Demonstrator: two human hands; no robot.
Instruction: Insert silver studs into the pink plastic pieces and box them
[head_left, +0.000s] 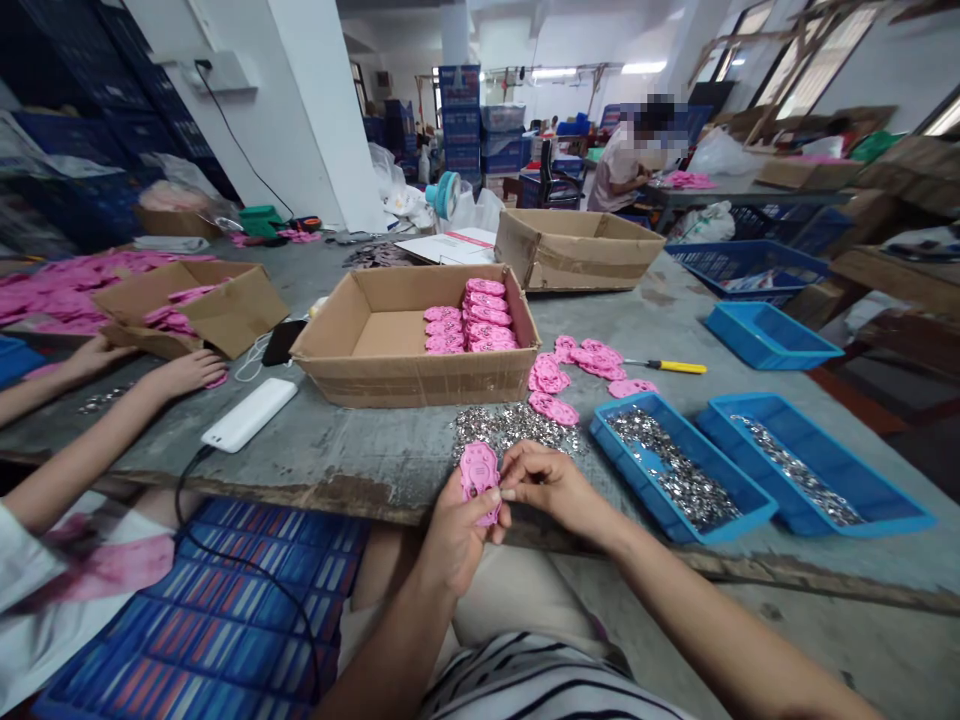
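My left hand grips a flat pink plastic piece with its thumb across the lower part, just past the table's front edge. Against that piece's right side, my right hand is closed in a pinch; what lies between its fingertips is too small to make out. Just beyond my hands, small shiny metal parts are spread on the table. Further back lie loose pink pieces. An open cardboard box stands behind the metal parts, with stacked pink pieces at its right end.
To the right are two blue trays of metal parts, another blue tray, and a yellow-handled tool. A white power bank lies left. Beside me, a co-worker's hands touch a cardboard box.
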